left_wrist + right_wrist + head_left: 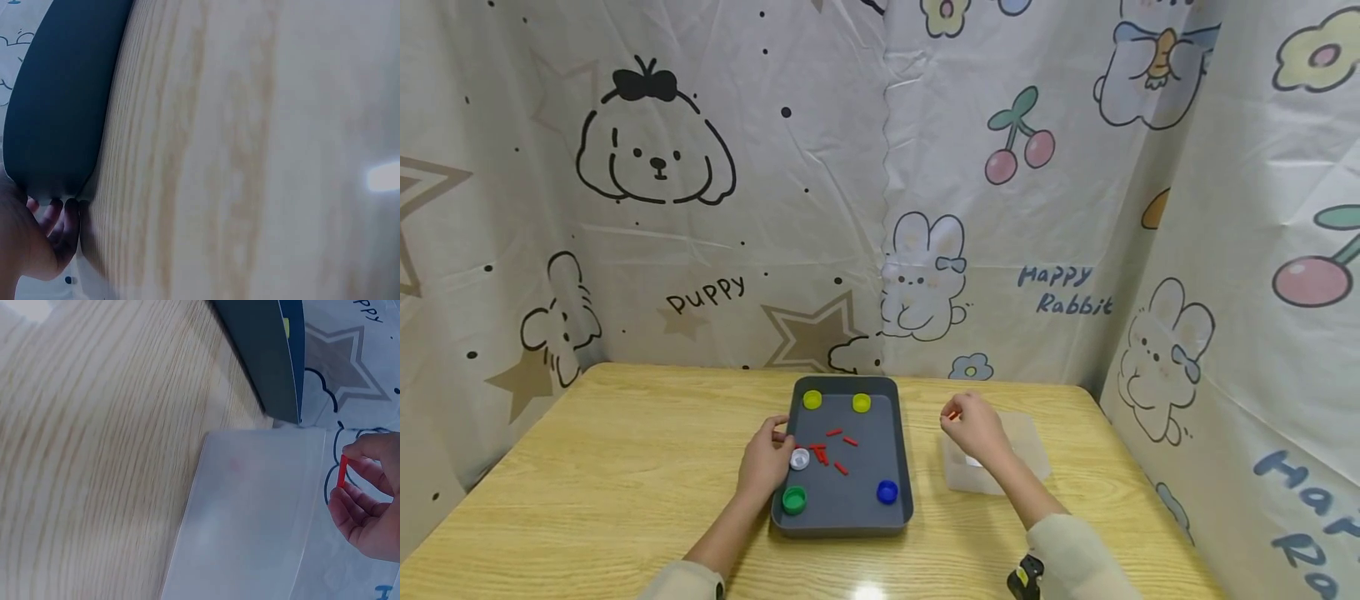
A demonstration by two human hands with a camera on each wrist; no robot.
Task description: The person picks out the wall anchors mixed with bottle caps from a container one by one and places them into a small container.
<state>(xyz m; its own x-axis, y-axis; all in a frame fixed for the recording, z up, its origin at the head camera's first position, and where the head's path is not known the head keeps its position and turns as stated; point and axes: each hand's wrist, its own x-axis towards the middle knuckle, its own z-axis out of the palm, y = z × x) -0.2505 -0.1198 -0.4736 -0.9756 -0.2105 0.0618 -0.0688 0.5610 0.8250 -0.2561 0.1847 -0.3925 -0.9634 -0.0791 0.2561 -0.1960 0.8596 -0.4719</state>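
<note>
A dark grey tray (850, 521) lies on the table with several small red sticks (841, 468) scattered inside. My left hand (765, 462) grips its left edge, and in the left wrist view the curled fingers (70, 219) meet the outer wall. Beside that hand, inside the tray, sits a white cap (800, 458). My right hand (973, 425) pinches one red stick (342, 471) between thumb and fingertips, raised over a translucent plastic box (1033, 450). Part of the box is hidden behind the right hand and forearm.
Two yellow caps (861, 403) sit at the tray's far end. A green cap (794, 500) occupies the near left corner, a blue cap (887, 492) the near right. Printed cloth (820, 208) hangs behind the wooden table (647, 467) and along its sides.
</note>
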